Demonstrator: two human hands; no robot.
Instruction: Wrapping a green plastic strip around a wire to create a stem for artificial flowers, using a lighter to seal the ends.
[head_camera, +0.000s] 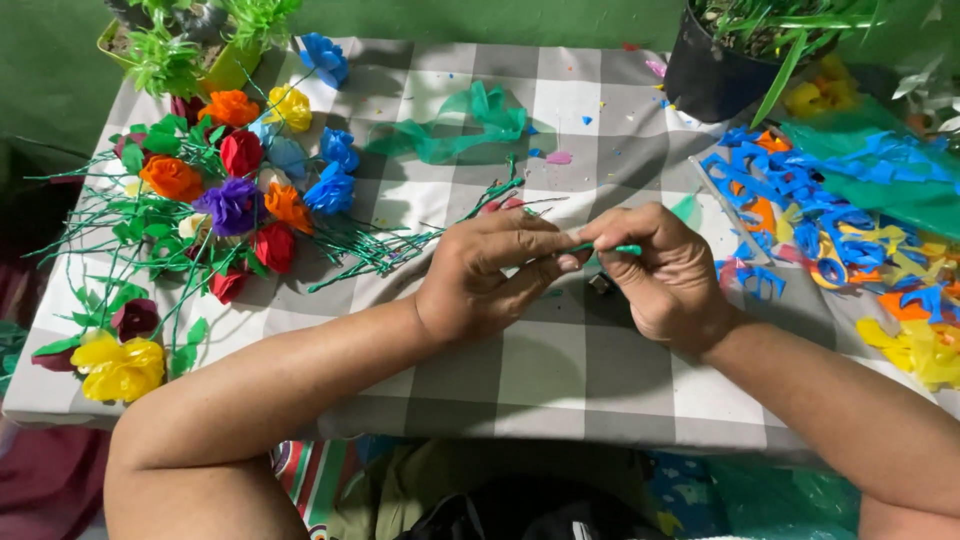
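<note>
While pinched, green stem spans left hand, right hand, seemingly.

No pkgs, labels, signs or screens.
Nothing of that kind on the table or around it; no printed surfaces in view.

Two hands, one black pot, one green ribbon.

Light: I see soft, even daylight, bright across the checked tablecloth.
Shadows: faint ones under my left hand and right hand.
Glare: mild sheen on the blue cut-outs.
Focus: I read the centre sharp; corners soften.
Distortion: slight wide-angle bowing at the edges.
</note>
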